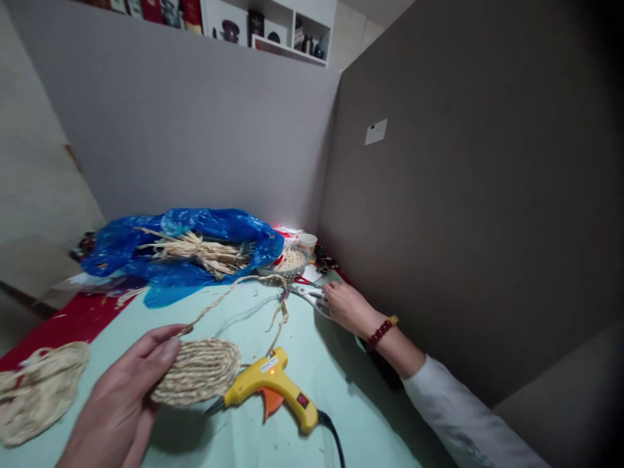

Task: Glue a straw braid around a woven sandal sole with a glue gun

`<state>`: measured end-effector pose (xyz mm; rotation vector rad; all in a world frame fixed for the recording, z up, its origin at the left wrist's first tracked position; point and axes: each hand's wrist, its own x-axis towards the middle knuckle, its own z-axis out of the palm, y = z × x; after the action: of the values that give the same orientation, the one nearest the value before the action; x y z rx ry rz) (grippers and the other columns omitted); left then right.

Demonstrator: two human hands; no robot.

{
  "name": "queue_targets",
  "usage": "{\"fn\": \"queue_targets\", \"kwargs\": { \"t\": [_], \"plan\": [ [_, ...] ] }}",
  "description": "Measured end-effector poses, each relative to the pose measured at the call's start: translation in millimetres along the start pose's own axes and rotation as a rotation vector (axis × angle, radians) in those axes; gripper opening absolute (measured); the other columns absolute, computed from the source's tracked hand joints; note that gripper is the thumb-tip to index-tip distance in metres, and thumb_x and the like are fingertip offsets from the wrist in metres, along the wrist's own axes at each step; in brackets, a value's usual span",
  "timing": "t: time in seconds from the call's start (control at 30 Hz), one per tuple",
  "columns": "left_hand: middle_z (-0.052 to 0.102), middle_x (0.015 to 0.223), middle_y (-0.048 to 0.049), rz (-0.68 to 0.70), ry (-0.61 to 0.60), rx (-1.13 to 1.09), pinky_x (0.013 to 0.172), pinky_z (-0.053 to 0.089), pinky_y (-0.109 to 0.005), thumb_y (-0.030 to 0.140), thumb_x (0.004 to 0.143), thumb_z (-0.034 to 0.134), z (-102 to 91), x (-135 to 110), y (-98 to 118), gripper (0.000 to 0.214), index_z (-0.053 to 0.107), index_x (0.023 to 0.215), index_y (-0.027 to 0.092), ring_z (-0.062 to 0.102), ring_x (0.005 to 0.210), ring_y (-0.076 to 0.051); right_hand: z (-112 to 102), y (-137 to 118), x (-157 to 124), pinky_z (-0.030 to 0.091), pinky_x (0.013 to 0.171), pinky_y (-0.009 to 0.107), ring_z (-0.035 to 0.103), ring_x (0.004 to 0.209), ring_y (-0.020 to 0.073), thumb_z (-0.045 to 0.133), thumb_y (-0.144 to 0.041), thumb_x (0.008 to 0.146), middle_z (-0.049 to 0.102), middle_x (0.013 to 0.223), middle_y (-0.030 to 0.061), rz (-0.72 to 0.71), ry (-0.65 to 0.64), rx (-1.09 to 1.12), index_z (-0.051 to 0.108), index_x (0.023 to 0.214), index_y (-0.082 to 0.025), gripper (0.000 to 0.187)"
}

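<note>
My left hand (121,396) holds a woven straw coil (197,370), a flat oval disc, with fingers spread along its left edge. A braided straw rope (229,292) runs from the coil up across the table. My right hand (344,305), with a bead bracelet on the wrist, reaches far over the table and rests on a pair of scissors (307,294) with its fingers curled on them. A yellow glue gun (273,387) lies just right of the coil, its nozzle pointing toward it.
A blue plastic bag (146,250) with straw strands (205,253) lies at the back. A small woven basket (291,261) and a paper cup (308,242) stand near the corner. Another straw piece (36,390) lies at the left. Grey partition walls close the back and right.
</note>
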<state>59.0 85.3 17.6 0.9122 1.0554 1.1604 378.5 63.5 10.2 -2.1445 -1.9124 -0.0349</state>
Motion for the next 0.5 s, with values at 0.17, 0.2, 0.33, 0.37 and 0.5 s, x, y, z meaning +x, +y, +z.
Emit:
{"fn": "queue_targets", "kwargs": {
  "t": [0.17, 0.2, 0.33, 0.37, 0.5],
  "plan": [
    [0.075, 0.086, 0.0009, -0.019, 0.029, -0.059, 0.064, 0.056, -0.017, 0.033, 0.068, 0.085, 4.3, -2, 4, 0.034, 0.069, 0.097, 0.022, 0.07, 0.08, -0.016, 25, 4, 32, 0.057, 0.087, 0.043, 0.066, 0.104, 0.0238, 0.064, -0.032, 0.096, 0.063, 0.125, 0.011, -0.054, -0.036, -0.065, 0.061, 0.124, -0.016, 0.033],
    [0.074, 0.086, 0.0008, -0.017, 0.022, -0.061, 0.064, 0.056, -0.017, 0.034, 0.069, 0.084, 4.0, -2, 4, 0.033, 0.069, 0.096, 0.022, 0.069, 0.078, -0.015, 24, 4, 34, 0.057, 0.086, 0.044, 0.066, 0.103, 0.0238, 0.064, -0.032, 0.095, 0.063, 0.125, 0.011, -0.072, -0.035, -0.07, 0.06, 0.124, -0.015, 0.033],
    [0.072, 0.081, 0.0001, -0.026, -0.019, -0.046, 0.061, 0.053, -0.019, 0.038, 0.071, 0.082, 3.3, -5, 2, 0.03, 0.069, 0.092, 0.022, 0.065, 0.074, -0.016, 7, -13, 26, 0.057, 0.086, 0.043, 0.066, 0.1, 0.0222, 0.061, -0.027, 0.097, 0.066, 0.118, 0.0084, -0.155, 0.045, -0.033, 0.062, 0.117, -0.016, 0.023],
    [0.071, 0.08, 0.0002, -0.036, -0.03, -0.038, 0.061, 0.053, -0.019, 0.039, 0.07, 0.082, 3.3, -6, 2, 0.03, 0.069, 0.092, 0.023, 0.065, 0.074, -0.016, 0, -24, 20, 0.055, 0.09, 0.043, 0.065, 0.102, 0.0235, 0.057, -0.02, 0.098, 0.066, 0.117, 0.0123, -0.193, 0.081, -0.003, 0.063, 0.115, -0.013, 0.019],
    [0.07, 0.077, -0.0001, -0.095, -0.07, 0.005, 0.059, 0.053, -0.021, 0.042, 0.069, 0.082, 3.1, -10, -2, 0.029, 0.071, 0.092, 0.026, 0.064, 0.073, -0.018, -20, -82, -6, 0.044, 0.106, 0.034, 0.053, 0.123, 0.0187, 0.048, -0.025, 0.103, 0.059, 0.135, 0.009, -0.41, 0.191, 0.165, 0.055, 0.127, -0.021, 0.025]
  ]
}}
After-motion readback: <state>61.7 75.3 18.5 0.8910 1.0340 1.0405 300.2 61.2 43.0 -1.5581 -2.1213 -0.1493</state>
